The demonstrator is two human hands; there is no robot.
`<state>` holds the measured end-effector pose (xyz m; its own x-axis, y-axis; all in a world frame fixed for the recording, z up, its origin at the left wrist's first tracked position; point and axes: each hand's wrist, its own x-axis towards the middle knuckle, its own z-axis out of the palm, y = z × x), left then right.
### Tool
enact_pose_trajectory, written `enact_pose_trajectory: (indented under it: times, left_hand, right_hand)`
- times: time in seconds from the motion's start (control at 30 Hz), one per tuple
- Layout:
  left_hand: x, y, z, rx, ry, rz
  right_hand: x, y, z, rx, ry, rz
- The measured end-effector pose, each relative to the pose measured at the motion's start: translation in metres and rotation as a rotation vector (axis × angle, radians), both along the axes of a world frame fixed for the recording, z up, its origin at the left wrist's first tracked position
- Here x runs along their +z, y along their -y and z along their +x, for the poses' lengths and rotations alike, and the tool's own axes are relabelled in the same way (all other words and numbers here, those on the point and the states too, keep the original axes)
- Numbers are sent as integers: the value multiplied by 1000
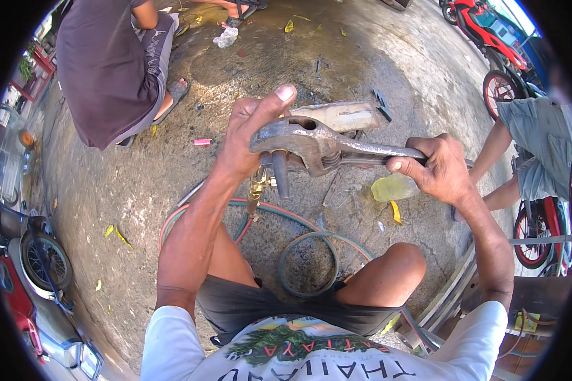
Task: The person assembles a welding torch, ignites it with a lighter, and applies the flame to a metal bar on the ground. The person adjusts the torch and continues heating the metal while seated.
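My right hand (448, 168) wraps round the handle end of worn grey tongue-and-groove pliers (362, 148), held level above the ground. Their head lies against my left hand (245, 130), whose thumb points up while its other fingers curl out of sight behind the jaws. A brass gas-torch fitting (258, 185) hangs straight below that hand and seems held by it. Beside the brass, a dark tapered metal piece (281, 176) points down from under the jaws; how the jaws meet it is hidden. Red and green hoses (308, 232) lead from the fitting.
The hoses coil on the concrete between my knees. Beyond the pliers lie a pale slab (343, 115) and a yellowish plastic bottle (394, 188). One person (108, 70) squats far left, another (534, 146) sits at right. Motorcycles (44, 260) stand at both sides.
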<state>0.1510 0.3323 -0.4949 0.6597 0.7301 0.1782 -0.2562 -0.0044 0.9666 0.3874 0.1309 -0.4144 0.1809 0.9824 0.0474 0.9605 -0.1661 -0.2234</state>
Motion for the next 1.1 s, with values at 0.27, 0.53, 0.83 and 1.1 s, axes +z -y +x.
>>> enact_pose_trajectory:
  times: [0.27, 0.53, 0.83, 1.1]
  left_hand:
    - [14, 26, 4, 44, 10, -108]
    - [21, 34, 7, 63, -72, -77]
    - [22, 39, 2, 45, -116, -29]
    - [18, 35, -7, 4, -122, -37]
  right_hand:
    - [-14, 19, -9, -42, -40, -54]
    - [-28, 40, -19, -98, -178, -125]
    - [-43, 47, -17, -47, -222, -72]
    - [-53, 50, -21, -11, -242, -29]
